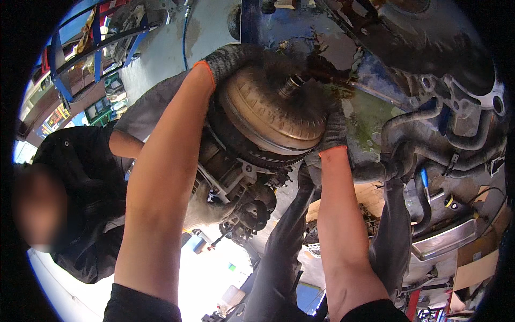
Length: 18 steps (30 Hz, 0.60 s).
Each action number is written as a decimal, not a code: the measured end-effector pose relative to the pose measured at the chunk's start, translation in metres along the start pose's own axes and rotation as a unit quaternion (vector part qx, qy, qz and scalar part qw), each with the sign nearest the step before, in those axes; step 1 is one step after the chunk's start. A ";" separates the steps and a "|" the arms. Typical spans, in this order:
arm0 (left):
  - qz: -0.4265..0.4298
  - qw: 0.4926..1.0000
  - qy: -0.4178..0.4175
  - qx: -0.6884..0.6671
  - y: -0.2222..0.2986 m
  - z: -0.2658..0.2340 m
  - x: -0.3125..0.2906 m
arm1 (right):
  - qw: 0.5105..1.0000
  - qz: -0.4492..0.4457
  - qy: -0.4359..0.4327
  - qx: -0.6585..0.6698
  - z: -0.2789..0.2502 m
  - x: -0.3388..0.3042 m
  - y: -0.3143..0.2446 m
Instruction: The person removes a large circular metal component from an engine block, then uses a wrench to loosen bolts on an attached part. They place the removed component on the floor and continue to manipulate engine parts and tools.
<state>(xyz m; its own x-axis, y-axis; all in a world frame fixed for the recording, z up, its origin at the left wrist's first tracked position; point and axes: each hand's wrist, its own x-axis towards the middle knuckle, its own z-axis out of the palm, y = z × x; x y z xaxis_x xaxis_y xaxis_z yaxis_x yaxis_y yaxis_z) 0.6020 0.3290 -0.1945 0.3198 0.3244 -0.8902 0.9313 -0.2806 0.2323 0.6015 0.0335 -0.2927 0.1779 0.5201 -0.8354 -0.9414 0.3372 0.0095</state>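
- Bronze-brown metal forms the round, ribbed part (257,110) that we have between our two hands, in the upper middle of the head view; a short bright hub (292,85) stands out from its face.
- Our left grip (235,60), in a dark knitted glove with an orange cuff, holds the part by its upper left edge; the fingertips merge into shadow.
- Our right grip (335,127), gloved the same way, holds the opposite edge, at the lower right; its fingers are mostly hidden.
- Just behind the part's lower edge we see a dark toothed ring (268,161); we cannot tell whether the two touch.
- Next to that ring is a grimy metal assembly (236,180), between our forearms.
- At our left, a co-worker in a dark top (80,182) leans in, one bare forearm (125,144) passing behind ours.
- Dark-trousered legs (279,257) show below the part; whose they are, we cannot tell.
- To the right run thick bent pipes (426,155), with a blue-handled tool (425,177) and a silvery rectangular panel (445,239) lower down.
- Beyond the part, the floor (365,126) is stained and wet-looking; a blue rack (97,48) is at the upper left.
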 end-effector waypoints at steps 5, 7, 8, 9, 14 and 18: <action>0.053 0.990 -0.042 0.120 0.004 -0.003 0.003 | 0.996 0.027 0.089 -0.012 0.009 -0.006 -0.006; 0.108 0.976 -0.031 0.185 0.010 -0.010 0.000 | 0.999 -0.010 0.042 -0.016 0.011 -0.003 -0.004; 0.121 0.970 -0.013 0.211 0.008 -0.006 -0.006 | 0.999 -0.036 0.008 -0.008 0.010 -0.003 0.000; 0.130 0.963 0.000 0.237 0.007 -0.006 -0.011 | 0.999 -0.030 0.032 0.003 0.010 -0.002 0.002; 0.185 0.922 0.029 0.340 0.002 -0.003 -0.015 | 0.996 -0.051 0.059 -0.044 0.004 -0.005 0.002; 0.197 0.942 0.011 0.273 0.006 -0.004 -0.006 | 0.997 -0.025 0.054 -0.049 0.008 -0.003 -0.005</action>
<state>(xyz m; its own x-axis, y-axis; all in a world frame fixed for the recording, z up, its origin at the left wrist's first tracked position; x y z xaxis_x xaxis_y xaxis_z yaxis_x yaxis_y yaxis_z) 0.6067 0.3291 -0.1866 0.6310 0.1141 -0.7673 0.5127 -0.8037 0.3021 0.6083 0.0364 -0.2857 0.1991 0.4149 -0.8878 -0.9564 0.2798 -0.0836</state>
